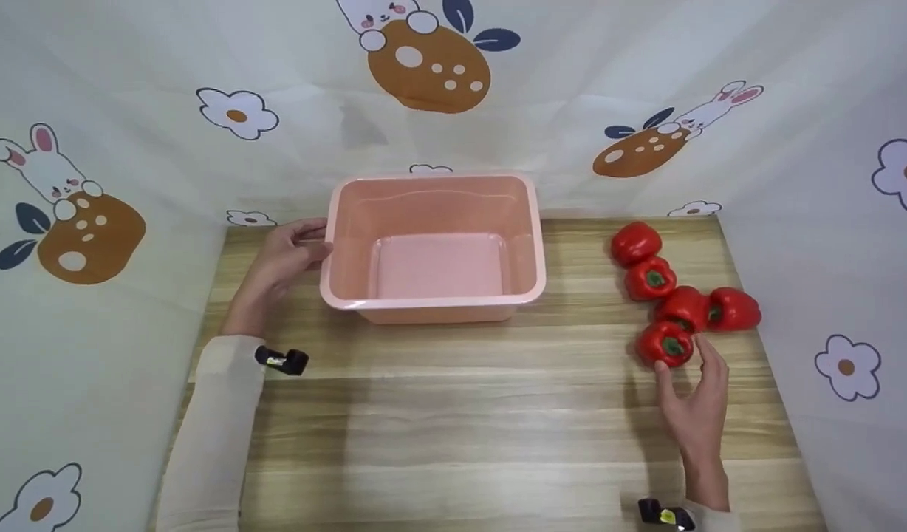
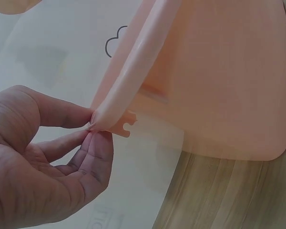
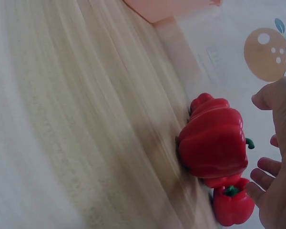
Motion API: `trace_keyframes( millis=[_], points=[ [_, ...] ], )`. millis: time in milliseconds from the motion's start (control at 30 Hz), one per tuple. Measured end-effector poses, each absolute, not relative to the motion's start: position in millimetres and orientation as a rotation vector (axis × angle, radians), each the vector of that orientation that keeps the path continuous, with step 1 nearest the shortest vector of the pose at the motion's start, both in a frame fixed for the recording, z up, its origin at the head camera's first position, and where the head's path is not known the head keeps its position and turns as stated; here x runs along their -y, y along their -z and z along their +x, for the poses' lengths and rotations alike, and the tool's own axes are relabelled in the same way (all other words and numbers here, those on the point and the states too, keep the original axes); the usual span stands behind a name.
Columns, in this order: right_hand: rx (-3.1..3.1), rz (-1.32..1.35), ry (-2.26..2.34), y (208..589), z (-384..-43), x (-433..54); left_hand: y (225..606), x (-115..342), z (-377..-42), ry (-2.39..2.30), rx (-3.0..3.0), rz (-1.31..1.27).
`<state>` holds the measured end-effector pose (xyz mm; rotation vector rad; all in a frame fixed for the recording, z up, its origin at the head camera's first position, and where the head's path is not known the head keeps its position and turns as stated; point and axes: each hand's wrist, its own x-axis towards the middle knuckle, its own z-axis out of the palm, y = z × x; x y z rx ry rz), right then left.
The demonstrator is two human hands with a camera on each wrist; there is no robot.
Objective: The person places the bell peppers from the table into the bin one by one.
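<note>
Pale pink on the basin [image 1: 433, 304], glossy red on the peppers [image 1: 684, 304] at the right, green on their stems [image 1: 673, 346]. Light yellowish brown with streaky wood grain across the desk [image 1: 453, 414], plain cream on the sleeves [image 1: 216, 436], black on the wrist cameras [image 1: 295, 362]. Off-white on the surrounding cloth [image 1: 298, 170], printed with white rabbits [image 1: 53, 176], white-spotted brown fruits [image 1: 424, 74], navy leaves [image 1: 496, 40] and brown-centred flowers [image 1: 237, 116].

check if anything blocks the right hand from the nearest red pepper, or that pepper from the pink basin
Nothing visible stands between the right hand and the nearest red pepper. Only bare tabletop lies between that pepper and the pink basin, whose raised rim needs clearing; other peppers are off that line.
</note>
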<state>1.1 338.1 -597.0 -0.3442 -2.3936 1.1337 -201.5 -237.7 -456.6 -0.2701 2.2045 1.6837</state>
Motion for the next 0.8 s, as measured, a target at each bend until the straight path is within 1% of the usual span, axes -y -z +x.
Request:
trace_keyframes(
  millis=[200,533,800],
  points=[
    [2.413,-0.436,-1.188,607,16,-340,454,239,-205,-1.655,-2.173,-0.264],
    [2.416,-0.519,-1.249,623,35,-341,454,241,-207,-1.629,-2.144,-0.334],
    [2.416,-0.688,-1.321,627,43,-342,453,237,-210,-1.613,-2.150,-0.328]
  ],
)
